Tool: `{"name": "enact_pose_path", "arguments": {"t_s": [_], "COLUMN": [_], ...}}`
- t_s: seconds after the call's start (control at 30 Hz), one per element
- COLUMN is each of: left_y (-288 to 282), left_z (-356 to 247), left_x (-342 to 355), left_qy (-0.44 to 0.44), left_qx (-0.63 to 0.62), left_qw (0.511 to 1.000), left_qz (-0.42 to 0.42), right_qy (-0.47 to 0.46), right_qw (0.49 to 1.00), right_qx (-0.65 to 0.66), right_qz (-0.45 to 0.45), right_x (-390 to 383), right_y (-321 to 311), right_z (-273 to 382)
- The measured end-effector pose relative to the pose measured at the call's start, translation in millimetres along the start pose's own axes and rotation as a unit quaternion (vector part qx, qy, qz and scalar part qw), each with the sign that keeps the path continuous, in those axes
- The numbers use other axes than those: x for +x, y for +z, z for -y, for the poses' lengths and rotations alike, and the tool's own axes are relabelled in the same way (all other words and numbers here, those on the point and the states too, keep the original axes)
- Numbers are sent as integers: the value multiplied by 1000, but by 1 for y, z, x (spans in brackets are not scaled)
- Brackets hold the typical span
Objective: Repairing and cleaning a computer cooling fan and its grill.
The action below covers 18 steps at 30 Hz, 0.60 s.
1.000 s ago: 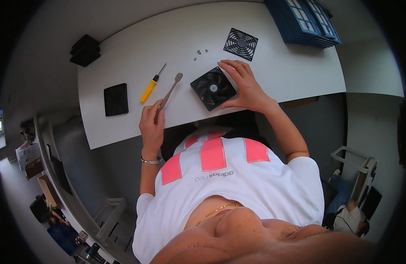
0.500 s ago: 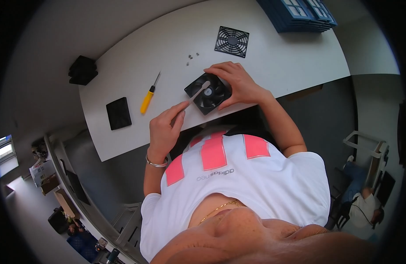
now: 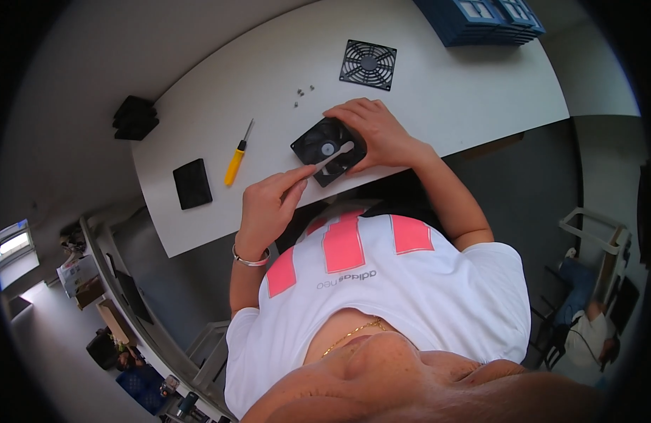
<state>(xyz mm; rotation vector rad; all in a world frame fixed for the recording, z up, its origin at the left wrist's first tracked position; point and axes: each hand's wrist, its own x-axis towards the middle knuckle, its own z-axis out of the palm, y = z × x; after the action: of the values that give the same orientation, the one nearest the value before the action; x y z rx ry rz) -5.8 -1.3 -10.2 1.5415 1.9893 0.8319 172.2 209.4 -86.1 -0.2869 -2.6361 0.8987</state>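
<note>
At a smooth white table [image 3: 445, 99], left hand [image 3: 268, 206] grips slim brush-like tool [image 3: 332, 158], right hand [image 3: 384, 135] square fan [image 3: 310, 146].

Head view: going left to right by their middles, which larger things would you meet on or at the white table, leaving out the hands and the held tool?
Stack of black pieces → flat black square → yellow-handled screwdriver → black fan → black grille → blue stack

In my head view, the left hand [image 3: 267, 206] holds a brush [image 3: 332, 159] over the fan [image 3: 328, 149], perhaps touching it; the right hand [image 3: 382, 134] grips the fan's edge.
</note>
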Motion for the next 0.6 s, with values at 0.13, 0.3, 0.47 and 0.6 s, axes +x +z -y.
{"name": "enact_pose_path", "arguments": {"t_s": [0.13, 0.3, 0.47, 0.6], "left_y": [3, 5, -8, -5], "left_z": [15, 16, 14, 30], "left_x": [-1, -15, -21, -30], "left_qy": [-30, -25, -31, -87], "left_qx": [58, 18, -58, -93], "left_qw": [997, 997, 993, 976], "left_qz": [-46, -75, -101, -176], "right_qy": [-5, -9, -7, -8], "right_qw": [1000, 1000, 1000, 1000], "right_qx": [-3, -6, -9, -9], "right_qz": [-15, -20, -9, -8], "right_x": [-2, -1, -2, -3], "right_y": [0, 1, 0, 1], "right_z": [0, 0, -1, 1]}}
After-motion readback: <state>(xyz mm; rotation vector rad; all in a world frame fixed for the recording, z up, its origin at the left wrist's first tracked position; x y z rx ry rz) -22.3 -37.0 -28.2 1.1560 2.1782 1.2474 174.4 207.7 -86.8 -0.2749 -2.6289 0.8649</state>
